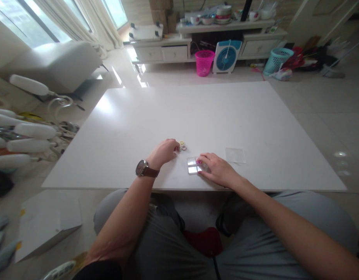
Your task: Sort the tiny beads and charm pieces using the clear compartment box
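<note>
White tabletop (167, 112): small rings (183, 146) near a divided box (192, 169)

The right hand (218, 168) grips the box between thumb and fingers; whether the left hand (165, 151) pinches anything cannot be told. The rings lie at the box's eleven o'clock, a clear plate (235, 155) at two. Good handling: box steadied, rings lifted singly.

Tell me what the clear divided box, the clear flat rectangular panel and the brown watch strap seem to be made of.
Clear divided box: probably glossy hard plastic; thin see-through walls and bright reflections suggest it, though glass is possible.
Clear flat rectangular panel: likely smooth plastic, since the white tabletop shows through.
Brown watch strap: smooth, leather-like; imitation leather can't be ruled out.
</note>
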The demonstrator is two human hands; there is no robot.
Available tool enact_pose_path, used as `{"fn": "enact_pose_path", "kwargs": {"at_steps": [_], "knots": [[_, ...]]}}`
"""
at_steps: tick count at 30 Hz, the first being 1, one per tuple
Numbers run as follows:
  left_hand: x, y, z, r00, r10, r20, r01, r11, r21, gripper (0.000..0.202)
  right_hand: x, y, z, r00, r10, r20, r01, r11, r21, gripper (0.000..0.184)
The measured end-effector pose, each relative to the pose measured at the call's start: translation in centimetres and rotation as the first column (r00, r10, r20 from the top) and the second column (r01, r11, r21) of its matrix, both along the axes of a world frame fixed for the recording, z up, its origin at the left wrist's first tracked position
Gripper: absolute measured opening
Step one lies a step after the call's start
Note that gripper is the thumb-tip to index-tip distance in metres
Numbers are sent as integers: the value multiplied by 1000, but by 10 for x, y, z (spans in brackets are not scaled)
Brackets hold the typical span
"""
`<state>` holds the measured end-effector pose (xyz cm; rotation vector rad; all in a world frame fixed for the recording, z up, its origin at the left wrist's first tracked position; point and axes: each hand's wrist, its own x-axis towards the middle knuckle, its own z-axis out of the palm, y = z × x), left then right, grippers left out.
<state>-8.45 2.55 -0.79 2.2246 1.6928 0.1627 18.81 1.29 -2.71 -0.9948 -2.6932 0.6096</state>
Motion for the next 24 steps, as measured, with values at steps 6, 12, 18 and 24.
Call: {"fn": "enact_pose_path", "kwargs": {"at_steps": [6,12,18,24], "knots": [[24,-12,13,988,-79,136,80,997,3,17,-1,0,1,1000,2,0,-2,1000,-2,33],[36,-17,10,956,-227,185,229,973,8,32,-2,0,0,1000,4,10,-4,1000,-3,34],[43,-19,7,959,-257,118,263,964,-38,38,-2,0,-1,1000,11,9,-11,1000,13,37],[46,-21,10,959,-259,115,265,963,-47,30,-2,0,0,1000,13,0,-13,1000,1,28]]}}
